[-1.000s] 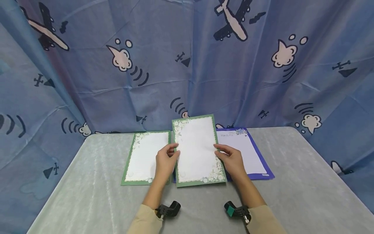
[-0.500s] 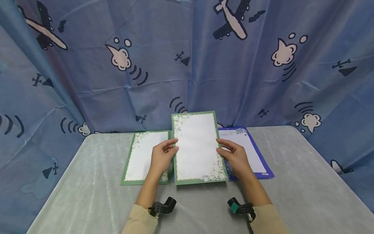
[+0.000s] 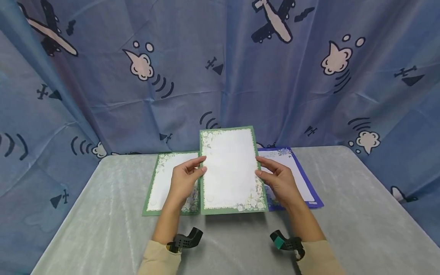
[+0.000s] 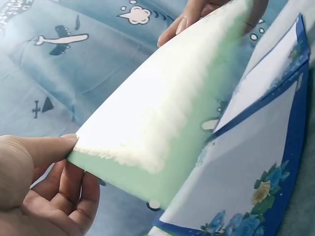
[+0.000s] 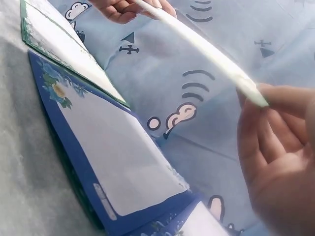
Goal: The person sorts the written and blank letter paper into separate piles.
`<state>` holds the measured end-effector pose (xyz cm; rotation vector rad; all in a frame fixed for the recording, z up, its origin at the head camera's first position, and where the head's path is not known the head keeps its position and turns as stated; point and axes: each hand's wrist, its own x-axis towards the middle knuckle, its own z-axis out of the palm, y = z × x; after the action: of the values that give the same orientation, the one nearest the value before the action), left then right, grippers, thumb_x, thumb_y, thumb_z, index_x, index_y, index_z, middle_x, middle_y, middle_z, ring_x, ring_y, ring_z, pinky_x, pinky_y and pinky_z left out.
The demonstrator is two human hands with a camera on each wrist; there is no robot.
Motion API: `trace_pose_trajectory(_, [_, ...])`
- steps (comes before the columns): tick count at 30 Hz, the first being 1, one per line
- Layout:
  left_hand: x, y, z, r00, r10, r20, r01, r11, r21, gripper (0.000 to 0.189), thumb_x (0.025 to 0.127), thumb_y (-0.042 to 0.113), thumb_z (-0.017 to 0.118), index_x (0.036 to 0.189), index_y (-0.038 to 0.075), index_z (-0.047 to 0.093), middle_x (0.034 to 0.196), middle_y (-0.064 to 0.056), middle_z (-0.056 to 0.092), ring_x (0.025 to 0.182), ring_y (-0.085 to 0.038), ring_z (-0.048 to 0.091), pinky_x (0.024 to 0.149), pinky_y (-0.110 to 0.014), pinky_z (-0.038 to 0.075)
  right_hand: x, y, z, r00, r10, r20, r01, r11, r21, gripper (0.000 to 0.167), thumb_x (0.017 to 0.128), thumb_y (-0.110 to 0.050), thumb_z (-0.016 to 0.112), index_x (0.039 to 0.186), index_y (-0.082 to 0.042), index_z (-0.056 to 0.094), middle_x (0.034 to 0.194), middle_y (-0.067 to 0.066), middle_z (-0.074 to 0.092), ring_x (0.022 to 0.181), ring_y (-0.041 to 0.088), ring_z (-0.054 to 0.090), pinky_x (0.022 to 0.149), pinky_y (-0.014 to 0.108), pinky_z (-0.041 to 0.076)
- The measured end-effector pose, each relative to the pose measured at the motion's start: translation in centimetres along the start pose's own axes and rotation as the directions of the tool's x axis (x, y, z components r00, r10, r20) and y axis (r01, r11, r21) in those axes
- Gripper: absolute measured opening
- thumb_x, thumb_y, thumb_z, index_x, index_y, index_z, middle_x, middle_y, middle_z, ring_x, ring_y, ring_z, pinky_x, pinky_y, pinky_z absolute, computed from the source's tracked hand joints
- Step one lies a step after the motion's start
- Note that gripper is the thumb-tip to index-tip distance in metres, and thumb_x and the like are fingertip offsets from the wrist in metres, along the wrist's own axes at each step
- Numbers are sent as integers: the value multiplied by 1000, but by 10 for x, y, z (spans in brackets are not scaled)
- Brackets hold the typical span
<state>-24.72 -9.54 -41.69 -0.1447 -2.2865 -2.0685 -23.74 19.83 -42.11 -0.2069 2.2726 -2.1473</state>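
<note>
Between both hands a green-bordered sheet of paper (image 3: 228,168) with printed white flowers is held up off the table, its face toward me. My left hand (image 3: 183,181) pinches its left edge between thumb and fingers; at the right edge my right hand (image 3: 280,181) does the same. In the right wrist view the paper (image 5: 206,51) appears nearly edge-on and slightly bowed. A second green-bordered sheet (image 3: 163,191) lies on the table at left, partly behind my left hand. Blue-bordered sheets (image 3: 290,173) lie at right, partly hidden by the held paper and my right hand.
Below is a table with a grey cloth (image 3: 113,198). Behind its far edge hangs a blue curtain (image 3: 185,107) printed with airplanes. A black wrist camera (image 3: 187,240) sits on the left wrist, another camera (image 3: 287,242) on the right. In the right wrist view a dark green edge shows under a blue-bordered sheet (image 5: 83,142).
Both hands have raised the green-bordered paper higher and spread a little apart along its edges. The sheets on the table stay where they were.
</note>
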Motion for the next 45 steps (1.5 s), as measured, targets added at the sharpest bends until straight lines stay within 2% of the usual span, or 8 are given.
trace_pose_trajectory(4, [-1,3,-2,1000,7,-3,-7,1000,21,34,94,12,71,128,14,71,125,-8,66,92,-12,55,73,-21,46,0,-4,1,1000,-22,-7,21,999,-41,55,96,-13,69,146,-1,51,133,-10,56,104,-2,67,85,17,56])
trace_pose_trajectory(11, [-2,10,-6,999,48,-2,-48,995,82,35,94,11,71,128,19,71,77,-9,62,55,-10,34,50,-25,31,-1,-7,5,998,-60,-13,58,988,-144,52,97,-13,68,145,-2,53,143,14,56,92,-1,72,83,19,57])
trace_pose_trajectory(18, [-5,11,-10,996,86,23,-88,984,158,39,95,9,69,133,16,67,143,-3,60,68,-12,50,56,-23,38,-5,-11,8,998,-65,11,66,974,-219,51,96,-15,70,145,-7,56,145,16,58,84,0,73,87,17,54])
trace_pose_trajectory(21, [-5,13,-11,995,99,30,-103,979,176,40,96,8,68,135,14,66,147,-5,57,71,-14,51,57,-22,39,-5,-12,9,997,-80,15,81,970,-230,51,95,-14,71,144,-9,57,109,10,76,63,4,66,73,19,53])
trace_pose_trajectory(25, [-5,17,-12,995,96,19,-98,977,188,40,96,8,68,135,16,66,146,-4,58,74,-14,54,58,-23,39,-6,-16,10,994,-102,32,106,967,-231,51,95,-12,71,144,-9,57,58,0,63,42,11,37,47,31,38])
trace_pose_trajectory(31, [-4,19,-16,995,99,14,-100,974,206,41,96,8,68,136,16,65,148,-5,56,80,-14,57,61,-23,42,-7,-23,15,992,-122,25,124,957,-263,51,94,-11,72,143,-11,58,64,-6,68,40,11,30,36,31,26])
trace_pose_trajectory(37, [-6,27,-23,995,98,-6,-95,972,216,41,96,8,68,136,16,65,149,-3,55,83,-16,59,65,-23,45,-5,-27,23,989,-144,21,143,932,-333,53,93,-11,72,144,-16,58,78,11,75,39,9,29,36,29,26])
trace_pose_trajectory(45, [-8,29,-39,993,114,-40,-100,959,264,43,96,8,67,138,17,64,151,-3,54,86,-14,61,67,-23,45,5,-35,46,995,-104,1,95,906,-412,53,93,-16,74,143,-19,59,59,7,63,40,10,29,38,27,28])
